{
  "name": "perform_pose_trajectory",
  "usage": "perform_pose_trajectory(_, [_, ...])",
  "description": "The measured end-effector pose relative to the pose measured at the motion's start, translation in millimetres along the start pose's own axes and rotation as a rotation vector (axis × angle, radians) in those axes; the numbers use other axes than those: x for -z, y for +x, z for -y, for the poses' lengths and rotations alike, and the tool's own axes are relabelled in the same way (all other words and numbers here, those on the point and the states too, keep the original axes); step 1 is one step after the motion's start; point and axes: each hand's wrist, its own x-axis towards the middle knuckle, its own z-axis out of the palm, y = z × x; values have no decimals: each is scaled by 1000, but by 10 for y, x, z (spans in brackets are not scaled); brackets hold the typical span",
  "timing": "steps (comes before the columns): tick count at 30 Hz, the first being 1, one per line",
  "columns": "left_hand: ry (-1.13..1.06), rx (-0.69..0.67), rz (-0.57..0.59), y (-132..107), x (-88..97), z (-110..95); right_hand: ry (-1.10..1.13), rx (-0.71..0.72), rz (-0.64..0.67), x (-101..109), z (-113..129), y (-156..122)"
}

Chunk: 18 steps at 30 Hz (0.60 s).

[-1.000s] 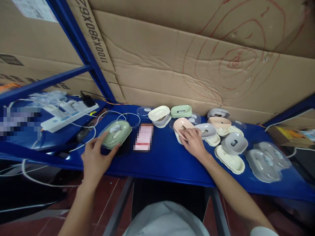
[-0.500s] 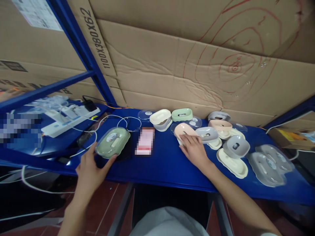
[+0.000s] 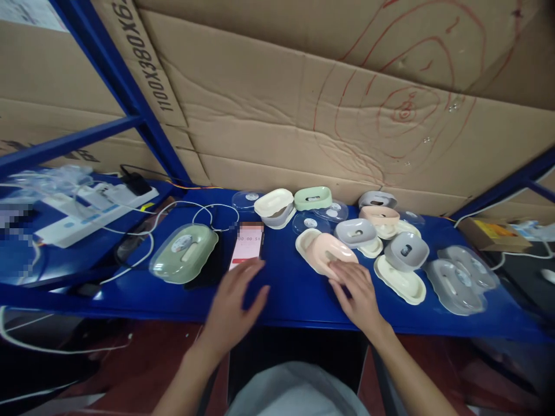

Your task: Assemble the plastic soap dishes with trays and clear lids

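- Peach dishes [image 3: 336,245], two: right hand [image 3: 358,294] is touching one, finger grip unclear.
- Green dishes [image 3: 184,254], two: one is sitting lidded, nine o'clock from one phone [image 3: 248,245].
- Left hand [image 3: 232,303] is hovering, fingers parted.

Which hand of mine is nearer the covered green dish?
Left. Your left hand is right of the covered green dish, apart from it; your right hand is farther right, touching a peach dish.

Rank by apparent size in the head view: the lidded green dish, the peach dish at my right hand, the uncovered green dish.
1. Lidded green dish
2. Peach dish, partly covered by the right hand
3. Uncovered green dish, which sits farther back
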Motion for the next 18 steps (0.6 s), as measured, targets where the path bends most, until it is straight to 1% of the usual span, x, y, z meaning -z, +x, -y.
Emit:
perform_pose_trajectory(1, [2,-87,130,109,-163,-79,-17,-48,-60,-17,-26,13])
perform_pose_trajectory(2, [26,-162,221,222,-315,-145,-26,-88,-111,-34,-52,18])
perform_pose_trajectory(4, [83,-259,327,417,-555,-246,-24,-141,-172,-59,-96,0])
perform_pose_trajectory(6, [128,-317,396,504,-683,-319,-18,-167,-181,-67,-124,-49])
perform_pose_trajectory(8, [148,-338,437,458,-710,-365,-18,-177,-166,-59,-130,-102])
perform_pose_trajectory(10, [143,-338,428,322,-674,-374,-6,-168,-127,-43,-113,-126])
perform_pose_trajectory(13, [115,-301,320,121,-581,-310,32,-97,13,-15,-38,-89])
perform_pose_trajectory(15, [110,-259,250,67,-533,-234,47,-31,133,-9,45,-35])
perform_pose_trajectory(16, [110,-250,238,65,-516,-194,45,-2,180,-15,95,-9])
perform_pose_trajectory(18, [113,-262,250,92,-500,-120,32,40,241,-49,198,28])
